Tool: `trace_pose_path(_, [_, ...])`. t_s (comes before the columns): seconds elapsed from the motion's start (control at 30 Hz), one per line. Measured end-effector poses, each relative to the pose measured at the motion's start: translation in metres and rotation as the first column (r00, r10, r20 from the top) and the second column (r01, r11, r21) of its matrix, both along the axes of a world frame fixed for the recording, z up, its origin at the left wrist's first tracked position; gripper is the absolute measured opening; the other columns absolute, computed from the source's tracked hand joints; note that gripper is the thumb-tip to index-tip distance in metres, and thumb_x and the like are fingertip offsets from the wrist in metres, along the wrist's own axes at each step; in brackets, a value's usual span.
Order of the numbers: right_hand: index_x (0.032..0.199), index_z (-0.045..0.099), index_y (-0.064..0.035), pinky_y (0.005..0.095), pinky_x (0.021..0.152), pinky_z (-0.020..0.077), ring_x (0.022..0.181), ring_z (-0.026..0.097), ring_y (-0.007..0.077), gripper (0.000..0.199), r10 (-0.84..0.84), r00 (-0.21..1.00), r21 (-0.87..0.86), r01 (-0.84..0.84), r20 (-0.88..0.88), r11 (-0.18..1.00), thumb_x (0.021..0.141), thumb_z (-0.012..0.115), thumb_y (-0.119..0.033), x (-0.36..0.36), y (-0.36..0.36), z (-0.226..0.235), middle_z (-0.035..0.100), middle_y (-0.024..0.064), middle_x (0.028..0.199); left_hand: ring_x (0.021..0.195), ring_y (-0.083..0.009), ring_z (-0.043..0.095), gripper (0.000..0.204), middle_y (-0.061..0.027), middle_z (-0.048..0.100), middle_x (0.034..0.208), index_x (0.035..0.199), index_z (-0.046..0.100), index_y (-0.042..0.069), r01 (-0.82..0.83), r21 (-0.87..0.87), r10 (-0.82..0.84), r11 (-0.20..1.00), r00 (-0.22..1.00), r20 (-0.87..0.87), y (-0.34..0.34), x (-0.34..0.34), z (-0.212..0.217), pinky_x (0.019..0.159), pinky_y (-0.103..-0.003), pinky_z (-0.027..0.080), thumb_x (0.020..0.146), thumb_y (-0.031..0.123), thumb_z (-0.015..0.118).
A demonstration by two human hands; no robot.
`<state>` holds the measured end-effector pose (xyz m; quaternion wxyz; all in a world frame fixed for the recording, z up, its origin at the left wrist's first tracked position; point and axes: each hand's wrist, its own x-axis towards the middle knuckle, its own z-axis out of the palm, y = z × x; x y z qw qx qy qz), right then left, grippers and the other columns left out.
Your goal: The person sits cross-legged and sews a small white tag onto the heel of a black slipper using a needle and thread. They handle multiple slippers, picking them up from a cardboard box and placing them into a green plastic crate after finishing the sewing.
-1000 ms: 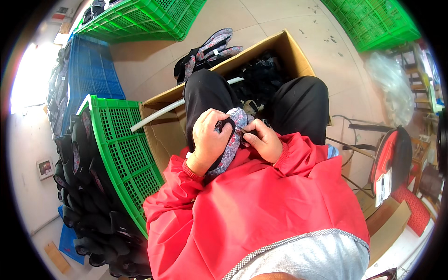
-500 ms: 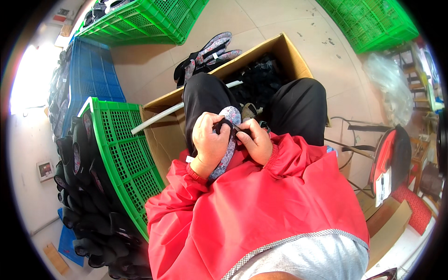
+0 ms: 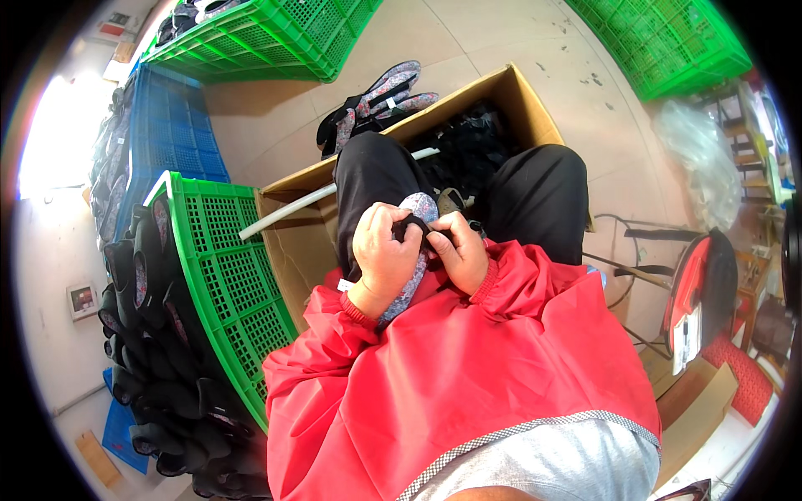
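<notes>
A sandal with a grey floral insole [image 3: 418,203] and black straps lies lengthwise in my lap, between my black-trousered legs. My left hand [image 3: 383,255] is closed round it from the left, its thumb and fingers at the black strap [image 3: 411,224]. From the right, my right hand [image 3: 462,253] pinches the strap's free side between thumb and fingertips. The sandal's lower part shows below my left hand, and much of its middle is hidden by my fingers. Just beyond, another beige-and-black piece [image 3: 451,200] sits between my knees, its kind unclear.
A cardboard box [image 3: 535,104] with black pieces stands beyond my knees, a white rod [image 3: 288,213] across it. Several floral-insole sandals [image 3: 393,92] lie behind. Left are a green crate [image 3: 230,259] and stacked black shoes [image 3: 171,367]; right, a red-and-black round-edged item [image 3: 702,284].
My right fingers have drawn the black strap slightly up and outward, so more of it shows between my hands. The whole view has shifted slightly.
</notes>
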<state>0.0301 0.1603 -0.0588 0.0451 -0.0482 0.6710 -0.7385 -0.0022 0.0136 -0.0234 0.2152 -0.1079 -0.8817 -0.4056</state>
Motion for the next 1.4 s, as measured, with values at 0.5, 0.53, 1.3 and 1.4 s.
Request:
trace_pose_path(0.5, [0.116, 0.052, -0.0045, 0.0265, 0.073, 0.0479, 0.078, 0.054, 0.009, 0.055, -0.048, 0.988, 0.09, 0.035, 0.147, 0.995, 0.077, 0.083, -0.029, -0.017, 0.007, 0.017, 0.057, 0.0027, 0.091, 0.081, -0.0351, 0.061, 0.019, -0.0129, 0.061, 0.082, 0.087, 0.059, 0.004, 0.15, -0.358, -0.009, 0.922, 0.93, 0.366, -0.022, -0.01, 0.039, 0.073, -0.042, 0.05, 0.071, 0.008, 0.067])
trace_pose_path(0.53, [0.116, 0.051, -0.0037, 0.0283, 0.074, 0.0487, 0.079, 0.055, 0.0108, 0.057, -0.044, 0.994, 0.186, 0.025, 0.099, 0.982, 0.076, 0.083, -0.029, -0.02, 0.006, 0.022, 0.058, 0.0047, 0.092, 0.08, -0.0355, 0.061, 0.02, -0.0133, 0.061, 0.082, 0.088, 0.058, 0.004, 0.186, -0.375, -0.006, 0.908, 0.901, 0.433, -0.027, -0.012, 0.039, 0.072, -0.043, 0.05, 0.071, 0.008, 0.067])
trace_pose_path(1.3, [0.114, 0.059, 0.0009, 0.0357, 0.087, 0.0508, 0.1, 0.065, 0.0316, 0.037, -0.106, 0.926, 0.291, 0.22, -0.362, 0.931, 0.081, 0.068, -0.012, -0.103, 0.03, 0.073, 0.065, 0.0192, 0.107, 0.081, -0.0274, 0.058, 0.055, -0.0133, 0.057, 0.108, 0.119, 0.057, 0.004, -0.049, -0.141, 0.031, 0.989, 0.991, -0.13, 0.026, -0.029, 0.085, 0.076, -0.035, 0.051, 0.067, -0.009, 0.066])
trace_pose_path(1.4, [0.116, 0.059, -0.0018, 0.0365, 0.088, 0.0503, 0.101, 0.064, 0.0337, 0.041, -0.057, 0.966, 0.306, 0.136, -0.253, 0.942, 0.078, 0.069, -0.013, -0.1, 0.029, 0.075, 0.064, 0.0199, 0.108, 0.088, -0.03, 0.06, 0.043, -0.0105, 0.059, 0.103, 0.107, 0.064, 0.005, -0.046, -0.221, -0.028, 0.974, 0.946, -0.322, 0.027, -0.027, 0.09, 0.08, -0.039, 0.05, 0.065, -0.003, 0.073])
